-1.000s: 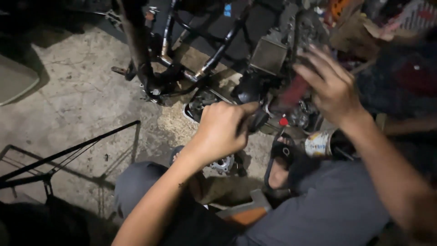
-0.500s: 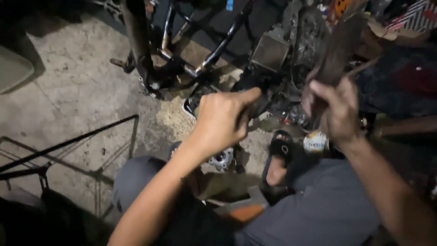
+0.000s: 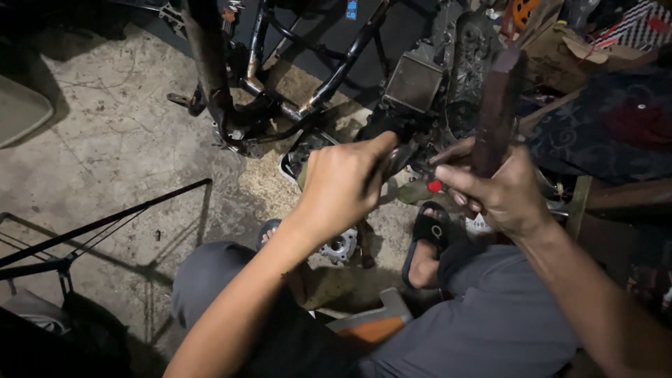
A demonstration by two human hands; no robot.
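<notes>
My left hand point(image 3: 343, 183) is closed around a dark metal tool point(image 3: 393, 159) whose tip rests against the black engine block point(image 3: 420, 105) of a stripped motorcycle. My right hand point(image 3: 500, 192) grips a long dark wooden block point(image 3: 495, 108), held upright just right of the tool. A small red part point(image 3: 435, 186) shows between the two hands. The motorcycle's bare black frame tubes point(image 3: 280, 105) stand behind, on the concrete floor. I sit low, grey trousers and a sandalled foot point(image 3: 427, 238) below the hands.
A round metal part point(image 3: 341, 245) lies on the floor under my left wrist. Cardboard boxes and clutter point(image 3: 560, 42) fill the upper right. A thin black metal stand point(image 3: 105, 224) crosses the lower left. An orange-and-grey object point(image 3: 371, 322) sits by my legs.
My right hand left the engine, picked up the wooden block and raised it upright beside the tool. My left hand stayed closed on the tool at the engine.
</notes>
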